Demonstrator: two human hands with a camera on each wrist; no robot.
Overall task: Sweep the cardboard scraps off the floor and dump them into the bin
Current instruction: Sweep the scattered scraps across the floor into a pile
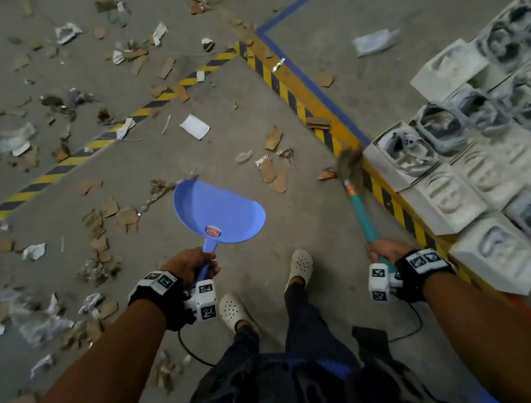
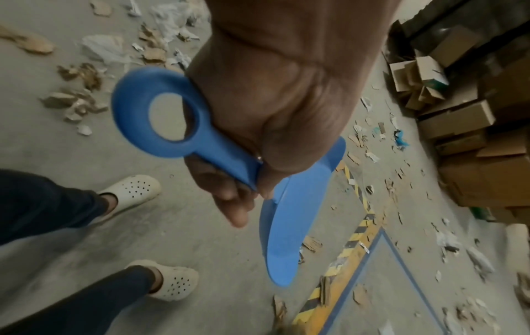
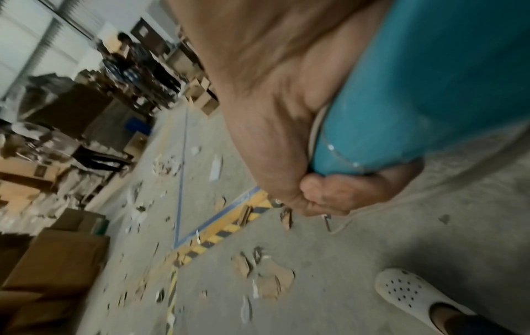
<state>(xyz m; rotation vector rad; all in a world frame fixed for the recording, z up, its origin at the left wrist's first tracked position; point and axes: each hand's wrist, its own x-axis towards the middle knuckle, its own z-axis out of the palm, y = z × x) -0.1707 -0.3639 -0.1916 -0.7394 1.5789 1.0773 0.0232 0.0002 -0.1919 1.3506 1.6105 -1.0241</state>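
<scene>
My left hand (image 1: 196, 265) grips the handle of a blue dustpan (image 1: 219, 211), held above the concrete floor with its empty scoop facing up. In the left wrist view the fingers (image 2: 229, 204) wrap the dustpan handle (image 2: 212, 149) just past its ring end. My right hand (image 1: 381, 252) grips the teal handle of a broom (image 1: 358, 200), whose straw head (image 1: 350, 161) is at the striped floor tape. The teal broom handle (image 3: 401, 102) fills the right wrist view. Cardboard scraps (image 1: 274, 172) lie ahead between pan and broom, with more scraps (image 1: 109, 216) to the left. No bin is in view.
White moulded packing trays (image 1: 464, 166) are stacked along the right, beside the yellow-black tape (image 1: 311, 115) and a blue line. Paper and plastic litter (image 1: 8, 132) covers the floor at left. My feet in white clogs (image 1: 299, 265) stand between my arms. Cardboard boxes (image 2: 458, 127) stand further off.
</scene>
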